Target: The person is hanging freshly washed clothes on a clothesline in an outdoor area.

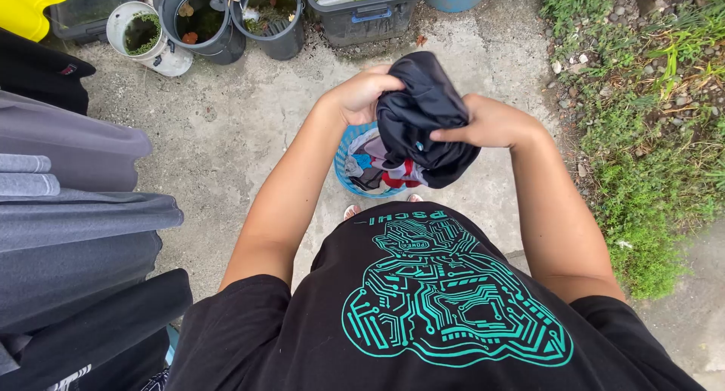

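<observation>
A bunched black garment [423, 119] hangs between both my hands at chest height. My left hand [364, 94] grips its upper left part, and my right hand [491, 123] pinches its right side. Below them a blue laundry basket [343, 158] stands on the concrete with several coloured clothes inside, partly hidden by the garment. My toes show just under the basket.
Grey and black clothes [75, 217] hang along the left edge. Buckets and tubs with green water [200, 21] line the far wall, beside a white pail [143, 32]. Grass and gravel [649, 134] border the concrete on the right.
</observation>
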